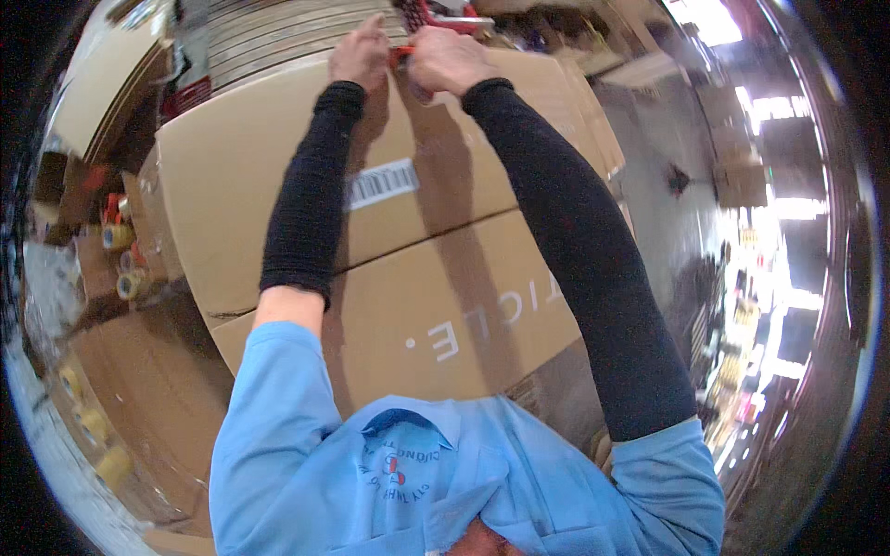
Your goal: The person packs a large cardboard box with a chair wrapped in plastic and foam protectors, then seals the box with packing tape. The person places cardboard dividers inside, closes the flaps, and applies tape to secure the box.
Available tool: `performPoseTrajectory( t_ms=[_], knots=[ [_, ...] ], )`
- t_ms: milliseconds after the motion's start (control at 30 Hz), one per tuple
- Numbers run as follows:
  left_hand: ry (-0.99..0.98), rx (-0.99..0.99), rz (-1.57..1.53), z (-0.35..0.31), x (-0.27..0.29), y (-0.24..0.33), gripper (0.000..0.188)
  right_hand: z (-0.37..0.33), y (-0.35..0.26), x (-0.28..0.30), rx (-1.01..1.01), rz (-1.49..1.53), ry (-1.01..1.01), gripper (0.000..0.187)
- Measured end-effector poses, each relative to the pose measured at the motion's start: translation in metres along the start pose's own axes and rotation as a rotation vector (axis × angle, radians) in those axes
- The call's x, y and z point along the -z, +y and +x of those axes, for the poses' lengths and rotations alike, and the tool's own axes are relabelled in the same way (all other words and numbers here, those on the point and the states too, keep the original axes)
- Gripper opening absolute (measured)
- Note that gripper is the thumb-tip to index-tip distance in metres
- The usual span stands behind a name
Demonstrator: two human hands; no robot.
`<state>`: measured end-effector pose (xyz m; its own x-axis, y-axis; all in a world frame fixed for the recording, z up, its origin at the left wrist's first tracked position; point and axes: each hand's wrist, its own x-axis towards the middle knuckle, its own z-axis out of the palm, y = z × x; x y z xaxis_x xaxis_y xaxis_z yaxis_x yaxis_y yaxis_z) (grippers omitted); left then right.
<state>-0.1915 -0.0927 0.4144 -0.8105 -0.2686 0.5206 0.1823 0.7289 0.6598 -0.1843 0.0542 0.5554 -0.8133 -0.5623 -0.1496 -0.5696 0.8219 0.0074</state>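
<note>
A large brown cardboard carton (269, 157) lies in front of me with its top flaps folded shut. It has a barcode label (385, 183) and pale printed lettering. Both my arms, in black sleeves, reach over it to the far edge. At that edge, left of the middle, my left hand (362, 56) rests with at least one finger stretched out. My right hand (450, 63) is closed around a red tool that looks like a tape dispenser (464, 23); the fingers are partly hidden. A small orange part (400, 54) shows between the hands.
Slatted wood (278, 37) lies beyond the carton. To the left, rolls of tape (119, 236) sit near an open cardboard box (130, 371). Grey floor (649, 157) runs along the right, with stacked cartons (737, 157) farther off.
</note>
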Motion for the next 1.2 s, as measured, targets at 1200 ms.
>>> performPoseTrajectory(
  t_ms=[1200],
  knots=[
    [-1.008,-0.762,0.195,-0.376,0.049,0.306,0.043,-0.559,-0.035,-0.064,-0.387,0.093,-0.235,0.031]
  ],
)
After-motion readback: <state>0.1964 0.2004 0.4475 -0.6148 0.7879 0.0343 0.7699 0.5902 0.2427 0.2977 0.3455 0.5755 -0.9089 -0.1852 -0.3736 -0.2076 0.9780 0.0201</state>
